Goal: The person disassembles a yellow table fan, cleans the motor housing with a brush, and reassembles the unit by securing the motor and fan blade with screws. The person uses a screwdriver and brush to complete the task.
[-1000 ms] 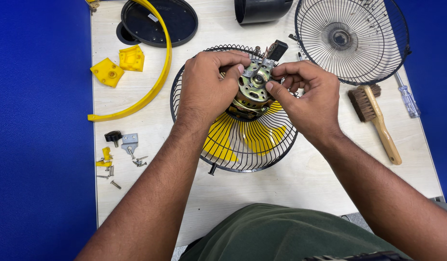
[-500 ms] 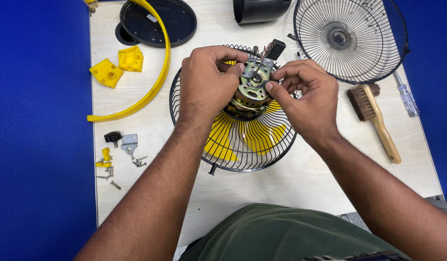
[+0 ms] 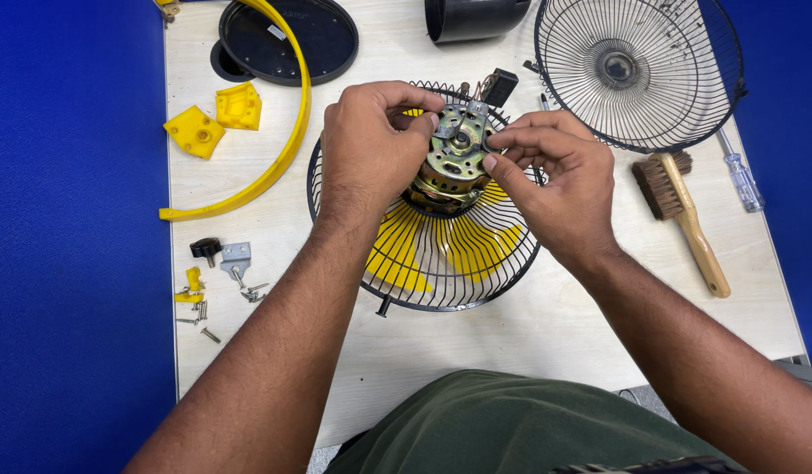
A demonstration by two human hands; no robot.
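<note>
Both hands on the fan motor (image 3: 454,162), which sits on the hub of the black rear guard (image 3: 423,263) in the middle of the counter (image 3: 555,333), with the yellow blade (image 3: 406,254) showing through the wires under it. My left hand (image 3: 371,149) is closed around the left side of the motor body, thumb and fingertips up at the top bracket. My right hand (image 3: 555,175) pinches at the right edge of that bracket, index and thumb tight together; can't tell if there's a screw or small part between them, too small to see.

Step, as I read it: working the metal bracket plate on top of the motor, steadying with the left and fiddling with the right. Next move calls for a firm hold on the motor so it doesn't rock on the guard, and fine fingertip control at the bracket edge.

Versus a second ago: hardly any change. Both hands stay on the motor in the same place, right fingertips shifted slightly on the bracket. Nothing else has moved: front guard (image 3: 638,70) upper right, brush (image 3: 682,215) and screwdriver (image 3: 739,175) beside it, yellow ring (image 3: 274,149) and yellow blocks (image 3: 214,118) upper left, loose screws (image 3: 221,290) on the left.
</note>
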